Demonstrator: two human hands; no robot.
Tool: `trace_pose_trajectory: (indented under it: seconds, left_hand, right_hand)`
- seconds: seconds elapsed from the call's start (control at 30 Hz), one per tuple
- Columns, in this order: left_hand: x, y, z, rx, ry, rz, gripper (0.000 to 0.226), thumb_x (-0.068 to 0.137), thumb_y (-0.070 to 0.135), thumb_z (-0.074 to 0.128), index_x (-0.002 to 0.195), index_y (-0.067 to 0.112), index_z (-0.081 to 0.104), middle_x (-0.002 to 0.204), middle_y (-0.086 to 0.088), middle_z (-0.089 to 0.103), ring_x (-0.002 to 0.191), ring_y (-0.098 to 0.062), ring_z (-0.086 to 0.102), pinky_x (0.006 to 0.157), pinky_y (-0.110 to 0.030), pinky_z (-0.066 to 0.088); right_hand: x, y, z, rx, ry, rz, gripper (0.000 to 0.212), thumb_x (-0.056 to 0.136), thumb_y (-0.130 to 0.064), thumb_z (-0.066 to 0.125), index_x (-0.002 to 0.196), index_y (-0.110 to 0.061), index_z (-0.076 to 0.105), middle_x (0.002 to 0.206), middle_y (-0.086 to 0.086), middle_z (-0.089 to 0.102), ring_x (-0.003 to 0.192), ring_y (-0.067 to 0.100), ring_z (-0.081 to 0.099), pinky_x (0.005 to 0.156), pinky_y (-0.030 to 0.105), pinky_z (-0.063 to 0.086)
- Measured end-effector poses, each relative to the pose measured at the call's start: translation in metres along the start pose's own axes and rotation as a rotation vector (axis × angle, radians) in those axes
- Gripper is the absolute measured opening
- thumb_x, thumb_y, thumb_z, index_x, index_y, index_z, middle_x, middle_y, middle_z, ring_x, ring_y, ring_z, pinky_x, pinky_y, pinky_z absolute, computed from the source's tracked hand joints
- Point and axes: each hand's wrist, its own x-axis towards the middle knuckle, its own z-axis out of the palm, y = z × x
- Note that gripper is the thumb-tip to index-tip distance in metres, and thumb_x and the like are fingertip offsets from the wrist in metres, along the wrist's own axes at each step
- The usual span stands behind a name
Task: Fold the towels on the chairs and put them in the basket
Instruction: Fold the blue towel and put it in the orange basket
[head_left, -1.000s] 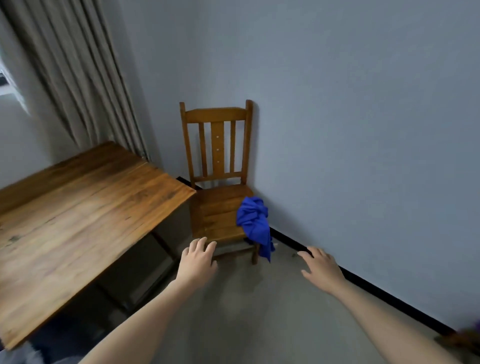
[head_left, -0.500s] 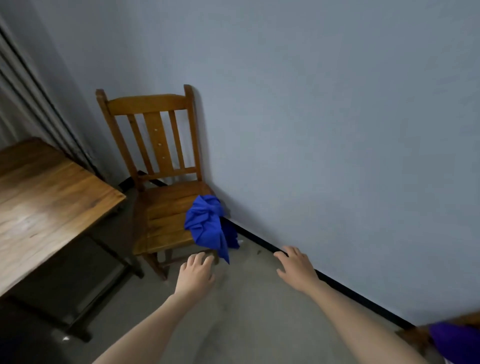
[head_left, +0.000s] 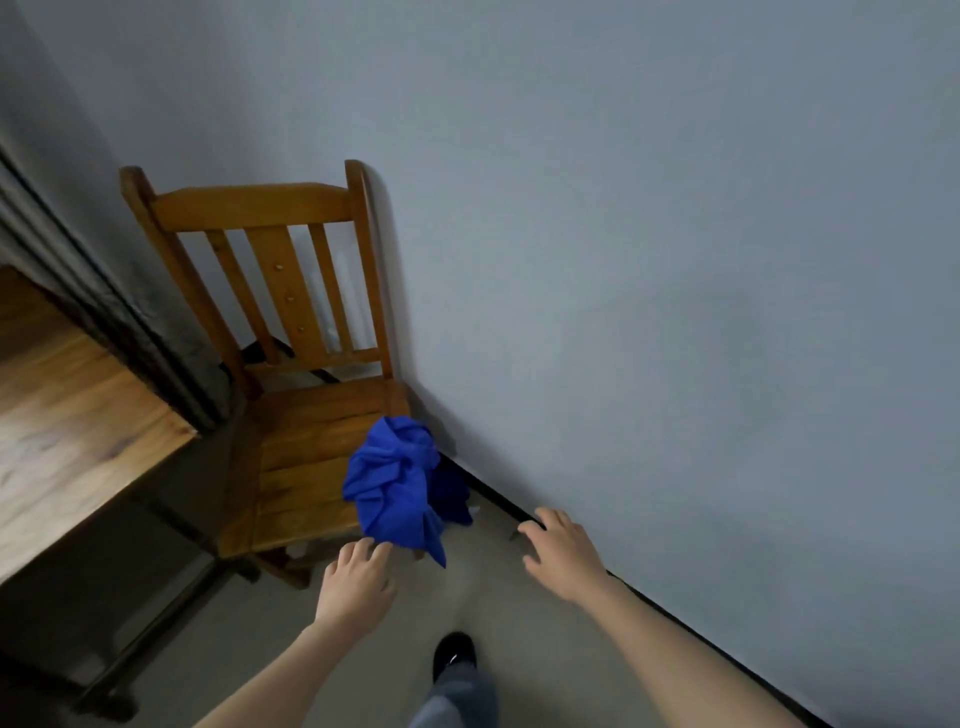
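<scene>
Left hand (head_left: 358, 582) hovering empty, fingers wide; crumpled towel (head_left: 397, 493) hanging off chair (head_left: 306, 462) edge just ahead of it. Right hand (head_left: 563, 556) hovering likewise, towel to its left.

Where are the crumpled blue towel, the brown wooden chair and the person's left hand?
crumpled blue towel (head_left: 395, 483), head view, middle of the bunched cloth.
brown wooden chair (head_left: 306, 447), head view, bare seat slats.
left hand (head_left: 356, 584), head view, back of the hand.
</scene>
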Motion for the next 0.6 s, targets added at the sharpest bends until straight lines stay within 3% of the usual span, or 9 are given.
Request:
trace_pose_trajectory:
  seconds: [0.4,0.6]
  left_hand:
    - [0.112,0.076,0.009,-0.102,-0.099,-0.033,0.04,0.091,0.028,0.039,0.13,0.02,0.041,0.14,0.001,0.037,0.129,-0.019,0.032,0.101,-0.029,0.03]
    - [0.198,0.095,0.09,-0.15,-0.106,-0.096,0.038,0.093,0.024,0.038,0.129,0.015,0.044,0.138,-0.001,0.039,0.124,-0.021,0.035,0.098,-0.03,0.033]
  right_hand:
    - [0.116,0.055,0.008,0.007,-0.109,-0.037,0.043,0.094,-0.029,0.044,0.135,-0.018,0.042,0.14,0.005,0.039,0.129,0.023,0.034,0.101,0.035,0.032]
    - [0.214,0.091,0.095,0.007,-0.123,-0.111,0.037,0.095,-0.026,0.043,0.131,-0.016,0.045,0.136,0.004,0.044,0.126,0.024,0.038,0.1,0.034,0.035]
